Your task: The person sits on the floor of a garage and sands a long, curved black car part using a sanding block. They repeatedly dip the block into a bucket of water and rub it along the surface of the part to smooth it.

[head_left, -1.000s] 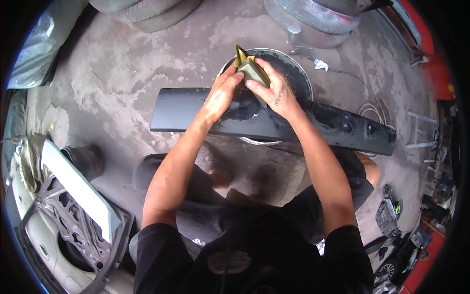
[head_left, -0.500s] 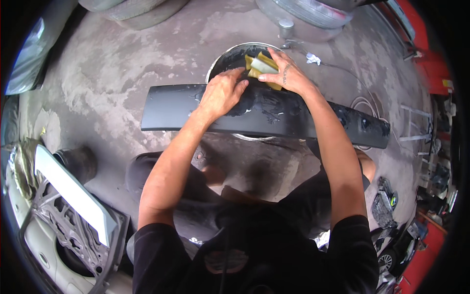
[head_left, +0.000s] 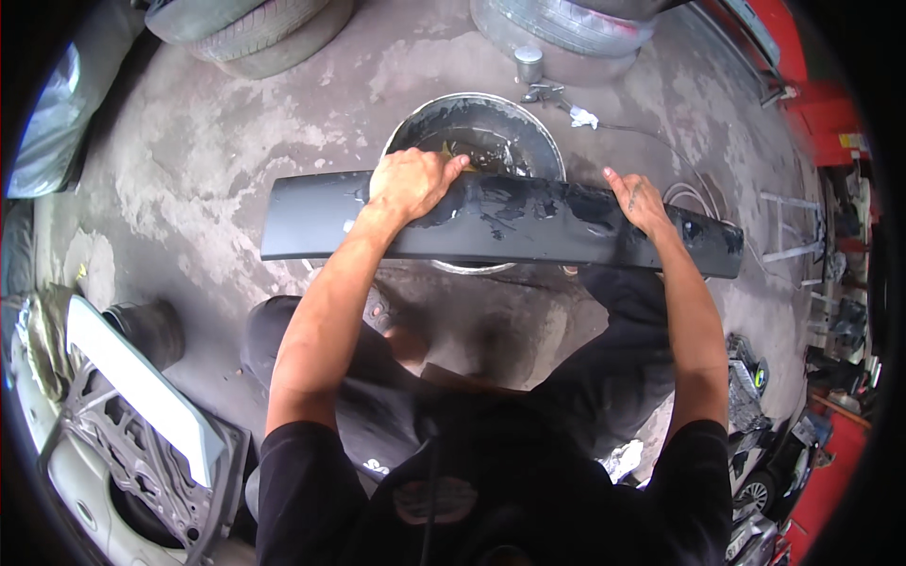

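A long, dark grey car body panel with wet black patches lies across a round basin in front of me. My left hand is closed over the panel's far edge, left of its middle, with the thumb pointing right. Farther right, my right hand grips the same edge, its thumb raised and its fingertips hidden. Inside the basin is dark, shiny water. A yellowish sheet shows partly there, just beyond my left hand.
Tyres stand at the far left and more tyres at the far side. A spray gun with a cup lies beyond the basin, near a coiled hose. Door parts lean at the lower left; a metal stand is at right.
My right hand has left the basin and the yellow sheet with its pale block, moving right onto the panel's edge. My left hand has shifted slightly and now wraps the edge.
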`<state>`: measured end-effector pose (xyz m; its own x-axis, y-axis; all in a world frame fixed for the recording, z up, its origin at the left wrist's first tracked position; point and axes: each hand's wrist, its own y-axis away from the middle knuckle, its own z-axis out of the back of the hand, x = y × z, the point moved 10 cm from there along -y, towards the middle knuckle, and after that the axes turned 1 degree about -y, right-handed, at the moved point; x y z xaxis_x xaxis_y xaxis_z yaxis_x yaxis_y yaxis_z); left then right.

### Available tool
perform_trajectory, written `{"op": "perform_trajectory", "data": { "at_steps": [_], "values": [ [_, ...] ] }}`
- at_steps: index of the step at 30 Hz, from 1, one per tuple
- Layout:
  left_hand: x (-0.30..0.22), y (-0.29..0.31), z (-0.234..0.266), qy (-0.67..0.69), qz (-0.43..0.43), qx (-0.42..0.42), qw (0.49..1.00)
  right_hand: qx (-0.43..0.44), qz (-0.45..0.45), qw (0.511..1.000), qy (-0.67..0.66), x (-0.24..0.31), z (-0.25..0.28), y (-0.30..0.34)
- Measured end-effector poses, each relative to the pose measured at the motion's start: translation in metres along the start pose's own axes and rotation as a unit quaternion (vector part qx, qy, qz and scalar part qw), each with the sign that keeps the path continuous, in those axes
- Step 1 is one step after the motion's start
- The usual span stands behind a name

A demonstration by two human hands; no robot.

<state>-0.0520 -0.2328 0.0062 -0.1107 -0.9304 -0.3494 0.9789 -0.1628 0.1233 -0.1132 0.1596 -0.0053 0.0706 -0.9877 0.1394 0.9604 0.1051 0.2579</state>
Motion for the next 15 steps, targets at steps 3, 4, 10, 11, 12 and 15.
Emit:
{"op": "perform_trajectory", "data": {
  "at_steps": [3, 4, 10, 11, 12, 15],
  "values": [
    [0.011, 0.001, 0.052, -0.028, 0.063, 0.011, 0.998, -0.016, 0.038, 0.999, 0.000, 0.025, 0.039, -0.016],
    [0.025, 0.003, 0.069, -0.036, 0.101, 0.018, 0.994, -0.037, 0.052, 0.998, -0.021, 0.059, 0.058, -0.021],
    [0.148, -0.005, 0.074, 0.017, 0.158, -0.062, 0.985, -0.090, 0.185, 0.977, -0.052, 0.175, 0.078, -0.081],
    [0.166, -0.002, 0.068, 0.036, 0.175, -0.056, 0.982, -0.105, 0.205, 0.971, -0.069, 0.188, 0.076, -0.080],
    [0.180, 0.003, 0.064, 0.034, 0.197, -0.037, 0.979, -0.164, 0.283, 0.942, -0.074, 0.212, 0.083, -0.057],
    [0.193, 0.011, 0.053, 0.040, 0.176, -0.077, 0.981, -0.218, 0.437, 0.861, -0.142, 0.252, 0.082, 0.043]
  ]
}}
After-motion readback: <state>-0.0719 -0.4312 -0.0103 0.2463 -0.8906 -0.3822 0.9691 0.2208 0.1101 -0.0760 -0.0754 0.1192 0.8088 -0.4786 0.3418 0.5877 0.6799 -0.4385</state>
